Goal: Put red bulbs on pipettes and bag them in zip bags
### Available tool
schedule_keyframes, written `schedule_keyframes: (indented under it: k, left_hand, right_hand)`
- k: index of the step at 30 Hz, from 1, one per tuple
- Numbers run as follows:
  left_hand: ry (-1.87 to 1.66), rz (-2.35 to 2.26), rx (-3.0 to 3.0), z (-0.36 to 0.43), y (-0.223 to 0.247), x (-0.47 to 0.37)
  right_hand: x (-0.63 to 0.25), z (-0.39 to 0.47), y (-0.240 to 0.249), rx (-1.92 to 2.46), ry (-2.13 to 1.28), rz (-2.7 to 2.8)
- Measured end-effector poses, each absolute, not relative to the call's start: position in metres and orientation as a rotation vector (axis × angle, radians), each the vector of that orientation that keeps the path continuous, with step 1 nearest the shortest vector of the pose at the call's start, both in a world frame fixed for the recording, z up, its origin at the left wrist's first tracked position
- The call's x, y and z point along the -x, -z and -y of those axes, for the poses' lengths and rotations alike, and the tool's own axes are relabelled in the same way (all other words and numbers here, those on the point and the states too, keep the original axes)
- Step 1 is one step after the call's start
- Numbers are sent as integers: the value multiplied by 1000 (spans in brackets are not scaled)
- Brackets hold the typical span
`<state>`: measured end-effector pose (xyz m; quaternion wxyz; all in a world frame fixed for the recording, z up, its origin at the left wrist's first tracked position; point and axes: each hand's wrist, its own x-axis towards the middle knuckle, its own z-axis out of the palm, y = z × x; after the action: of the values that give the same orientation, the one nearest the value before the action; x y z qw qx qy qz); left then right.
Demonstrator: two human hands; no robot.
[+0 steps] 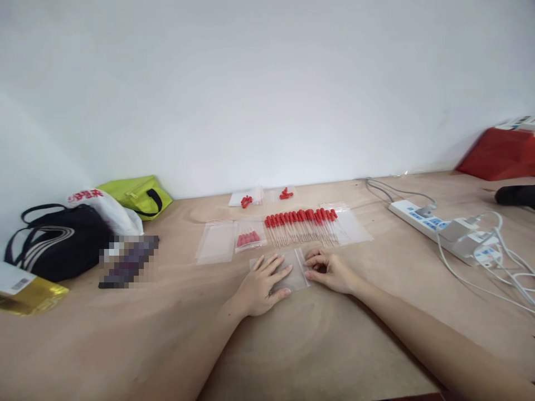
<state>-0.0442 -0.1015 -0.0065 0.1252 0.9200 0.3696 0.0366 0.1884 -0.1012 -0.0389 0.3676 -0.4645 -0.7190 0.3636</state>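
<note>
Several red-capped thin sticks [248, 239] look bagged, left of the loose row of matching sticks [309, 215], in front of which my left hand [264, 282] spreads flat over a clear, seemingly empty plastic bag [296, 279], my right hand [332, 271] curled at its edge, grip unclear.

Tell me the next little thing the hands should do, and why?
Perhaps the right hand could gently try parting the nearby edge of the bag. The left hand lies spread on the bag, seeming to steady it; the right is at that edge, and red sticks lie beyond, outside it.
</note>
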Motion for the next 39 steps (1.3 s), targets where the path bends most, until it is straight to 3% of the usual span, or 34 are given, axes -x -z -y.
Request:
schedule_keyframes:
  k: [8,12,18,28,31,35,39]
  left_hand:
    - [-186,-1065,-2680,100,10,45]
    - [-194,-1058,-2672,101,9,44]
    - [-271,-1033,-2651,100,7,47]
    - [-314,-1126,-2566,90,10,59]
    - [-353,-1150,-2550,90,13,57]
    - [-381,-1162,-2537,90,14,55]
    - [-374,-1165,-2533,91,13,54]
  right_hand:
    - [-192,107,20,877,-670,2273]
    - [-190,105,15,740,-705,2445]
    - [-186,103,8,748,-873,2405]
    - [-200,91,16,798,-818,2329]
    - [-201,70,20,1032,-792,2155]
    - [-198,24,18,1634,-286,1742]
    - [-187,-10,13,1967,-121,1633]
